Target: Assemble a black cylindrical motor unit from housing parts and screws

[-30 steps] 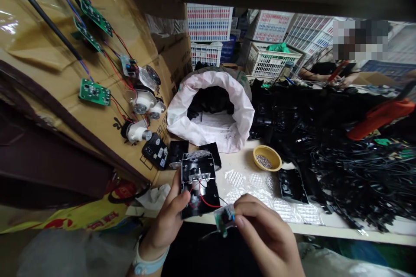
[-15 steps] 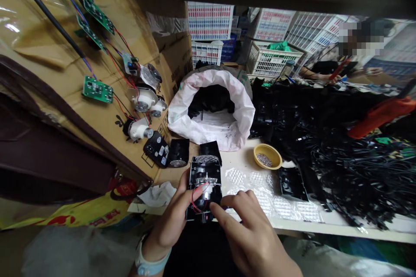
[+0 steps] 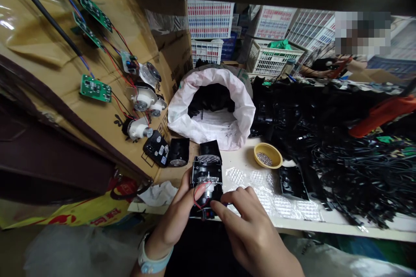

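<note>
The left grip (image 3: pixel 178 210) is clamped on a black plastic housing (image 3: pixel 216 192), thumb beside the white motor (image 3: pixel 211 189). The right grip (image 3: pixel 255 216) rests its index fingertip on the housing's near right part; whether it pinches anything cannot be told. The step appears to be seating the wired component (image 3: pixel 206 214); the next move calls for steady left support, red wire (image 3: pixel 194 199) kept untrapped.

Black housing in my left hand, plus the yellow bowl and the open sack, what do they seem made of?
Black housing: probably moulded plastic, glossy with sharp highlights.
Yellow bowl: likely plastic too, smooth and evenly coloured.
Open sack: perhaps woven plastic, matte, its soft rim creased; no weave is discernible.
</note>
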{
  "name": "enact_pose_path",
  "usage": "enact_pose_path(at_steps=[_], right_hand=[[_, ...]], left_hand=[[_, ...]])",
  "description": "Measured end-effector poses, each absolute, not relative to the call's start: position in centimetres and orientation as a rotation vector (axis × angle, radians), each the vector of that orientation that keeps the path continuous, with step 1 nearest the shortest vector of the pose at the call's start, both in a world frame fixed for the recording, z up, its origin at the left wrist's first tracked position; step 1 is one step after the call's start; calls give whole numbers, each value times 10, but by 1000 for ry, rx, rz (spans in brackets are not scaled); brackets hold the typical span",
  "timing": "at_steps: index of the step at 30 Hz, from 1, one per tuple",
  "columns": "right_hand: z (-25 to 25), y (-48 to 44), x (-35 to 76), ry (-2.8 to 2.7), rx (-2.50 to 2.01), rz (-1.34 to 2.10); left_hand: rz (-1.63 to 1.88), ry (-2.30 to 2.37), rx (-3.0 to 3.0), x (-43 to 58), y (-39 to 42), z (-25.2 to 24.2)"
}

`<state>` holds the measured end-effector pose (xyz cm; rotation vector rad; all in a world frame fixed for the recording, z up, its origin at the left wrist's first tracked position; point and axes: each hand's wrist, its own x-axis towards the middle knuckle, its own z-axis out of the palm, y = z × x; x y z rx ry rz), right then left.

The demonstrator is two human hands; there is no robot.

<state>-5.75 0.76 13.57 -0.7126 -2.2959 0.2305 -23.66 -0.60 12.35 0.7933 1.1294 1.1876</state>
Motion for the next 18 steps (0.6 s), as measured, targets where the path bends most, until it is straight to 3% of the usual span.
enact_pose_path(at_steps=[18], right_hand=[[135,11,-66,-2361,-757,43]], left_hand=[[1213,1020,550,-232,-10,116]])
